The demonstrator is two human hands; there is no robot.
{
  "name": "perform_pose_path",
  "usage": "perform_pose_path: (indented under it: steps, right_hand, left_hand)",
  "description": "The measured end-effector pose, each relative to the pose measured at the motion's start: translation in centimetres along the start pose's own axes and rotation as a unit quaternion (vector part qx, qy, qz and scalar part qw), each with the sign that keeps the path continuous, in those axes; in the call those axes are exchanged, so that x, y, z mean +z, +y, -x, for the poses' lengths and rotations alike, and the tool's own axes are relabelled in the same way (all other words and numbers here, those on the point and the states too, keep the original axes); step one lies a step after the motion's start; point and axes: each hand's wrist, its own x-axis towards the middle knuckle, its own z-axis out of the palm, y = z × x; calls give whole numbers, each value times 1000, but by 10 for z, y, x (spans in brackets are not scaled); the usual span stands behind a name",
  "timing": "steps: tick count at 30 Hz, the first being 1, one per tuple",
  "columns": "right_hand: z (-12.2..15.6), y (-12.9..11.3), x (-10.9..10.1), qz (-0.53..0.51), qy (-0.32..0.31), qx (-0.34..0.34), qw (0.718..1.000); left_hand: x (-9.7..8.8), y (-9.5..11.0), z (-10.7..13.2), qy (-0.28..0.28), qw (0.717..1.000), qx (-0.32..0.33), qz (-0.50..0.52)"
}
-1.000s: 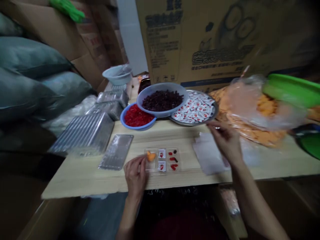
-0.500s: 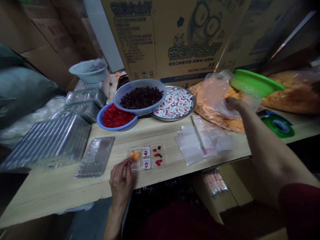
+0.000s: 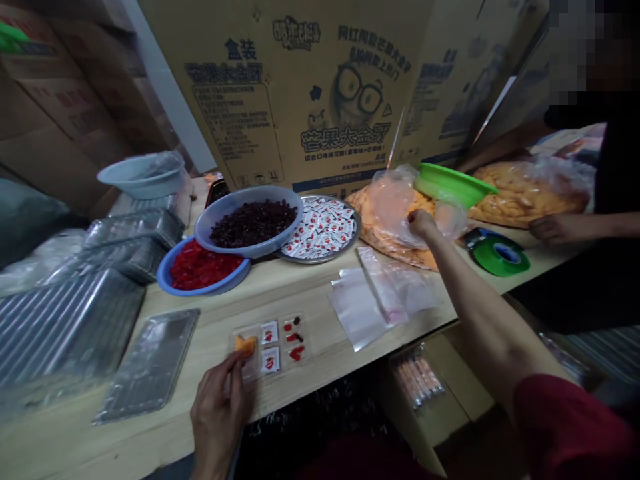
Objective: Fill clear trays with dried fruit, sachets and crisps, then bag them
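The clear, thin plastic compartment tray (image 3: 284, 343) lies flat on the pale wooden tabletop (image 3: 300, 287). At its nine o'clock sits a lumpy orange piece (image 3: 245, 346); near its centre are two square white-and-red sachets (image 3: 270, 360), and toward three o'clock small red and dark bits (image 3: 297, 353). The left hand (image 3: 217, 403) comes in from eight o'clock, thumb and fingertips drawn close together at the orange piece; whether they pinch it or only steady the tray's edge, I cannot tell. The right hand (image 3: 423, 223), out at two o'clock from the tray, has its fingers curled in at a crinkled clear plastic bag (image 3: 393, 200) of orange pieces; what they grip, if anything, is hidden.

The orange pieces look light, soft and slightly springy, so a gentle pinch across the sides should suit them; a hard squeeze could dent them. The bag film seems limp and slippery, best taken by a gathered fold at its mouth. The tray looks almost weightless, easily bent and apt to slide, so its rim between six and nine o'clock seems the safest place to hold, away from the loose bits.
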Motion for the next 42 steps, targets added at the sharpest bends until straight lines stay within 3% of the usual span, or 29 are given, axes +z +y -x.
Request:
perform_pose_path:
  steps: [3,7,10,12,15,19,22,25,28,30,32,35,38,40,42]
  right_hand:
    - [-2,13,-5,-86,32,54,994]
    - [8,11,-25,-230,83,64,967]
    - [37,2,-40,-309,70,59,947]
    - [72,-5,-37,-353,21,46,934]
    - [150,-13,-5,-380,-108,23,918]
    - [272,-22,65,-327,-271,49,904]
    - [347,-33,106,-305,-361,37,881]
    - [389,-45,131,-304,-432,5,850]
    - [402,-51,144,-311,-479,-35,820]
    - [401,-50,149,-293,-471,-83,828]
    - [399,-44,153,-252,-452,-149,843]
    - [400,-33,159,-198,-453,-243,835]
    - [405,-24,167,-161,-461,-320,812]
    - [408,-21,171,-137,-460,-358,801]
    - [410,-23,172,-132,-459,-370,797]
  left_hand:
    - [-4,1,1,-1,1000,-5,-4]
    - [-7,-5,3,0,1000,-5,-6]
    - [-3,2,-1,5,1000,-18,14]
    - [0,17,-6,2,998,-39,44]
    - [4,53,-15,-2,994,-43,100]
    - [12,90,-23,-64,991,52,108]
    - [14,86,-19,-119,987,78,80]
    - [4,64,-7,-102,993,14,63]
    - [-8,37,4,-18,992,-107,66]
    - [-11,22,8,12,983,-169,77]
    - [-8,12,10,6,977,-197,87]
    - [0,7,10,-26,985,-162,54]
    - [6,7,8,-40,990,-102,-84]
    - [4,5,6,-47,981,-92,-162]
    - [0,5,3,-59,979,-88,-176]
